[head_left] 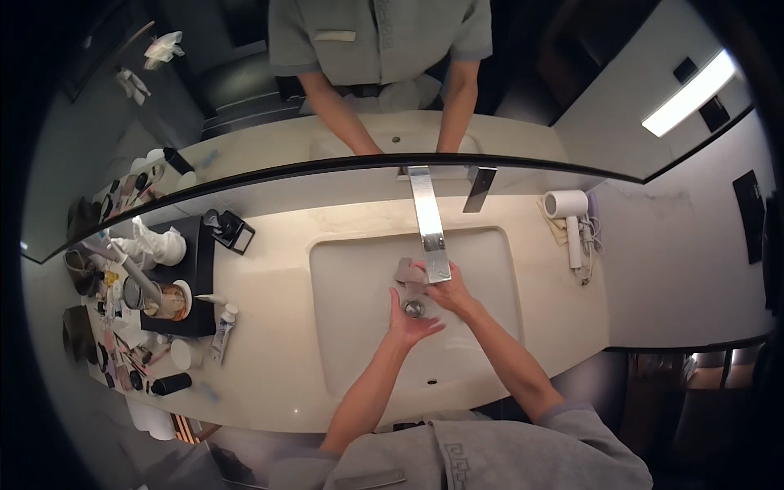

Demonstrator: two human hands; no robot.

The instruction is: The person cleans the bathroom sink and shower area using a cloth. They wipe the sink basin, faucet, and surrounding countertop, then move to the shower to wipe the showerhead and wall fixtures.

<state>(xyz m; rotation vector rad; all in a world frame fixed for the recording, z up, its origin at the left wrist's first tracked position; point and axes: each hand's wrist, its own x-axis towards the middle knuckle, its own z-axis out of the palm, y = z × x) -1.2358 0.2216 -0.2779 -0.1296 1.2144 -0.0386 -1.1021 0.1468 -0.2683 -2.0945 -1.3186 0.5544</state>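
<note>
Both hands are inside the white sink (351, 327), below the chrome faucet (428, 216). My right hand (451, 296) is at the faucet's outlet, its fingers closed on a small crumpled greyish cloth (407, 274). Part of those fingers is hidden by the faucet and the cloth. Just to the left and nearer to me, my left hand (410, 325) is open, with thumb and fingers spread and nothing in it. The round metal drain stopper (414, 309) shows between the two hands.
A white hair dryer (572, 220) with its cord lies right of the sink. On the left stand a black tray (200, 278), a dark soap dispenser (234, 233), a white tube (223, 333) and several cosmetics. A mirror (245, 131) runs along the back.
</note>
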